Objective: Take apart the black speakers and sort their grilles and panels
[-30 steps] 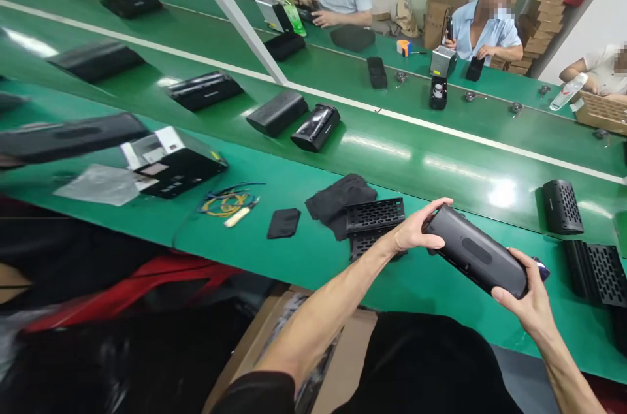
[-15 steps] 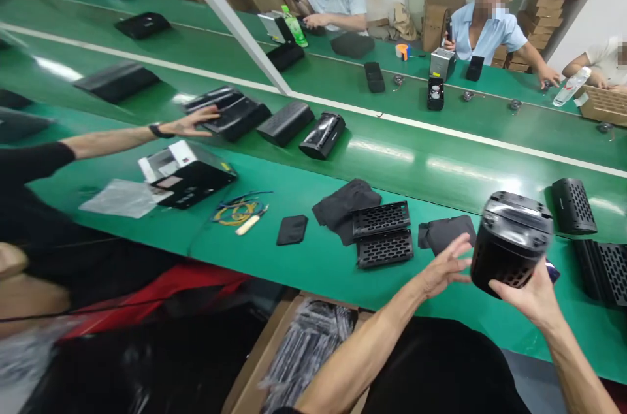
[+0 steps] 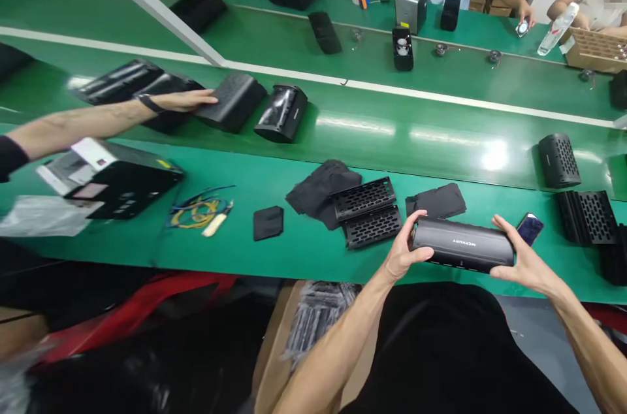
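A black speaker housing [image 3: 463,245] with white lettering lies sideways between my two hands, above the front part of the green bench. My left hand [image 3: 405,251] grips its left end, thumb and fingers on either side. At the other end my right hand [image 3: 522,260] holds it the same way. Just beyond my left hand are two perforated black panels [image 3: 373,226], partly on dark cloth-like sheets [image 3: 323,191]. More dark sheets [image 3: 437,200] lie behind the housing. A phone [image 3: 530,228] rests near my right hand.
Perforated black housings [image 3: 590,218] stand at the right. On the conveyor [image 3: 372,107] sit several black housings; a co-worker's hand [image 3: 191,99] touches one [image 3: 232,100]. A black-and-silver box [image 3: 117,182] and coiled cables [image 3: 198,208] are at left. An open carton [image 3: 281,329] stands below the bench edge.
The housing has turned from end-on to lengthwise and come lower. My left hand, open before, now grips its left end. The co-worker's hand has moved right onto another housing.
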`<state>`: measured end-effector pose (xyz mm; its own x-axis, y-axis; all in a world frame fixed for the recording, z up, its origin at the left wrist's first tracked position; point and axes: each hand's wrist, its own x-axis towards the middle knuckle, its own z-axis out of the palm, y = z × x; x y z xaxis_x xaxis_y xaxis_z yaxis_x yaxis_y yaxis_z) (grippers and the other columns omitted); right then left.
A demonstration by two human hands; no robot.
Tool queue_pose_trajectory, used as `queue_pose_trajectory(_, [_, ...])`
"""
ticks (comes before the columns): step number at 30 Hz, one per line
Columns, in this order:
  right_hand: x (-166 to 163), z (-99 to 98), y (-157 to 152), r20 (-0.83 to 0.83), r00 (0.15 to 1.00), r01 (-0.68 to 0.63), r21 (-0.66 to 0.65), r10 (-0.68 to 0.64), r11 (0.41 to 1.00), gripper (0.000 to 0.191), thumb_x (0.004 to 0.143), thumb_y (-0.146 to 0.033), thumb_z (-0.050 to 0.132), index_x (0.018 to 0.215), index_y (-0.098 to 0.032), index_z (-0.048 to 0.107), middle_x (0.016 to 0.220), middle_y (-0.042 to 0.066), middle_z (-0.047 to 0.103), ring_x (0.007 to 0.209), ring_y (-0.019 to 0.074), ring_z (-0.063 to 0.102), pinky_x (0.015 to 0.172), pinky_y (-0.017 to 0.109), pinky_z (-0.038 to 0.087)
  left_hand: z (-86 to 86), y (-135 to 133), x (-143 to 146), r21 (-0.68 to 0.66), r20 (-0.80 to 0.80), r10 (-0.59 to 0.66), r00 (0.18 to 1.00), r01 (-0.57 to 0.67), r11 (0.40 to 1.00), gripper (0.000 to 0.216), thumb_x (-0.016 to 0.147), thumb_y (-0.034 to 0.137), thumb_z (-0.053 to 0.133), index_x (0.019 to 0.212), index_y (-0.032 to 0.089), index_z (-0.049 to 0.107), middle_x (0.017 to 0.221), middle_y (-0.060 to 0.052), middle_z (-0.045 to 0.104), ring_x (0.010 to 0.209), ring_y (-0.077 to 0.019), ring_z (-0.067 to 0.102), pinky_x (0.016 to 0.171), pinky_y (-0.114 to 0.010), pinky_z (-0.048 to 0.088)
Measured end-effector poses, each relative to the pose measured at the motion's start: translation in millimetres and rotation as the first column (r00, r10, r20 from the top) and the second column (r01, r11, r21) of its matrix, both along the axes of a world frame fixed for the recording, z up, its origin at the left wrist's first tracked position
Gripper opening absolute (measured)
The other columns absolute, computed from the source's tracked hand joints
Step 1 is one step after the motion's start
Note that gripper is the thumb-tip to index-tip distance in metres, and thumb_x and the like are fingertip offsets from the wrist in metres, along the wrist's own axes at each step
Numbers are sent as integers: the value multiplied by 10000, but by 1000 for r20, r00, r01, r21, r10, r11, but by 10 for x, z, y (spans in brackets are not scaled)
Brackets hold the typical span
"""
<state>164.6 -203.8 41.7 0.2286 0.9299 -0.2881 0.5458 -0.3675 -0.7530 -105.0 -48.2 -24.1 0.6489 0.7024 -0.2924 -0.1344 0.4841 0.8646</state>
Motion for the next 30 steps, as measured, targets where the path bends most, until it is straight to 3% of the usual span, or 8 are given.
queue_pose_trajectory(3, [-111, -121, -189, -187, 965, 187, 3, -183, 982, 1002, 745, -700, 826, 1556, -249, 448, 1542, 162, 553, 1393, 387, 560, 1171, 523, 442, -18, -29, -65, -12, -13, 3, 1000, -3, 1000, 945, 589, 429, 940, 1440, 232, 580, 1256, -92, 670, 1111, -339, 629, 996, -405, 486])
queue_pose_trajectory(7, [-271, -209, -259, -222, 932, 294, -2, -287, 956, 772, 750, -649, 855, 1360, -248, 602, 1397, 110, 627, 1272, 352, 613, 1130, 472, 470, -62, -33, -39, -39, -80, -34, 996, 31, 999, 949, 600, 446, 927, 1452, 229, 570, 1196, -76, 682, 1089, -328, 622, 988, -391, 479])
queue_pose_trajectory(14, [-192, -391, -326, -535, 726, 301, -319, -433, 899, 891, 771, -713, 822, 1458, -239, 510, 1376, 140, 626, 1170, 327, 664, 1026, 467, 532, -317, -11, -28, -197, -204, -204, 957, 164, 967, 871, 695, 509, 908, 1459, 239, 590, 1283, -85, 685, 1268, -348, 591, 1108, -410, 426])
queue_pose_trajectory(17, [-208, -398, -383, -505, 785, 208, -331, -359, 920, 1041, 698, -670, 893, 1542, -255, 448, 1462, 139, 580, 1219, 335, 642, 1077, 490, 502, -406, 9, -45, -171, -186, -193, 963, 162, 972, 807, 689, 522, 914, 1382, 204, 650, 1215, -89, 722, 1248, -362, 610, 1121, -442, 432])
queue_pose_trajectory(22, [-233, -518, -390, -434, 823, 231, -334, -367, 914, 879, 691, -634, 902, 1424, -255, 597, 1262, 87, 680, 1109, 320, 654, 1040, 476, 516, -484, 64, 41, -184, -274, -164, 948, 115, 976, 816, 723, 620, 874, 1391, 200, 670, 1381, -143, 703, 1318, -384, 608, 1118, -470, 475])
queue_pose_trajectory(25, [-76, -716, -214, -545, 664, 403, -316, -512, 859, 806, 616, -614, 954, 1285, -256, 682, 1241, 93, 699, 1120, 331, 658, 1049, 491, 524, -519, 130, 13, -146, -344, -3, 939, -50, 988, 801, 785, 679, 802, 1421, 220, 640, 1468, -175, 652, 1233, -340, 668, 908, -411, 594])
queue_pose_trajectory(27, [143, -868, 58, -601, 505, 547, -332, -620, 768, 758, 580, -589, 978, 1201, -265, 689, 1183, 84, 708, 1053, 319, 669, 1004, 544, 561, -554, 205, -129, 10, -473, 156, 867, -172, 985, 671, 807, 683, 770, 1258, 191, 692, 1246, -163, 747, 998, -274, 727, 731, -332, 591])
queue_pose_trajectory(30, [586, -1094, 690, -677, 284, 695, -343, -679, 633, 609, 647, -534, 947, 1117, -272, 661, 1169, 63, 696, 1004, 298, 674, 920, 629, 609, -623, 349, -551, 319, -730, 407, 549, -253, 913, 447, 867, 646, 690, 933, 205, 658, 840, -55, 727, 761, -203, 689, 698, -291, 549])
